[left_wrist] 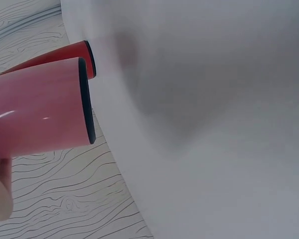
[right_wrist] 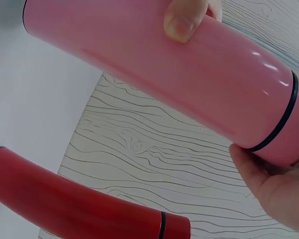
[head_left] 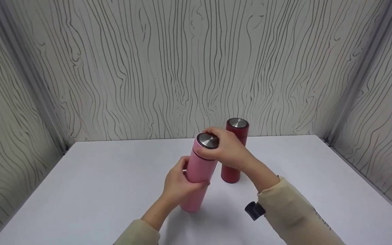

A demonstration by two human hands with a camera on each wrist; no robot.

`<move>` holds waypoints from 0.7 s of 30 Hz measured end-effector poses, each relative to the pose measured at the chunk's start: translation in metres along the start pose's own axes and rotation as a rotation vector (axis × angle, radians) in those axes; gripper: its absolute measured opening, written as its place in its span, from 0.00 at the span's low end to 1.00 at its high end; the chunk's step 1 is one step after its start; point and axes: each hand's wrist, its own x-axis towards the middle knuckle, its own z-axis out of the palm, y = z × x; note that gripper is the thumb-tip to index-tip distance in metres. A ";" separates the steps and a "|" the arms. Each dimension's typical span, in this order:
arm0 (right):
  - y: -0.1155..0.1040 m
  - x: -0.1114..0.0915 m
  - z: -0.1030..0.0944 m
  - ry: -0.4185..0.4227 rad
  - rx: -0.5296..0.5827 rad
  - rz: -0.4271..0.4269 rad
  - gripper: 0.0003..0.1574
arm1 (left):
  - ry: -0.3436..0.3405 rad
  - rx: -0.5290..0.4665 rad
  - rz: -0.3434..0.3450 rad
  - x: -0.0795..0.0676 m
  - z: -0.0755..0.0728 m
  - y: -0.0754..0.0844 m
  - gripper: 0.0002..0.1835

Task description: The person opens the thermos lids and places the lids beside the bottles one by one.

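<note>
A pink thermos flask (head_left: pixel 200 170) with a silver-topped lid (head_left: pixel 208 140) is held slightly tilted over the white table. My left hand (head_left: pixel 179 185) grips its body around the middle, with the thumb (right_wrist: pixel 182 25) across the front in the right wrist view. My right hand (head_left: pixel 228 148) grips the lid from above and the side, its fingers around the rim. In the left wrist view the flask's dark-edged base (left_wrist: pixel 87 102) hangs above the tabletop, over a soft shadow. The lid sits on the body, a dark ring (right_wrist: pixel 281 119) marking the seam.
A red thermos flask (head_left: pixel 230 173) stands upright on the white table (head_left: pixel 114 177), just behind and right of the pink one, partly hidden by my right hand. Wood-grain panels (head_left: pixel 155 68) rise behind the table and on both sides. A black clip (head_left: pixel 254 210) hangs by my right sleeve.
</note>
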 end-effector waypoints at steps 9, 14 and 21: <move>-0.006 -0.002 -0.004 0.039 -0.044 0.105 0.41 | 0.042 0.011 -0.005 0.002 0.000 0.004 0.33; -0.004 -0.001 -0.008 0.014 -0.015 0.048 0.37 | -0.011 -0.062 -0.011 0.004 0.000 0.005 0.33; -0.003 0.001 -0.005 -0.063 -0.007 0.068 0.41 | 0.017 -0.016 -0.035 0.001 -0.001 0.003 0.35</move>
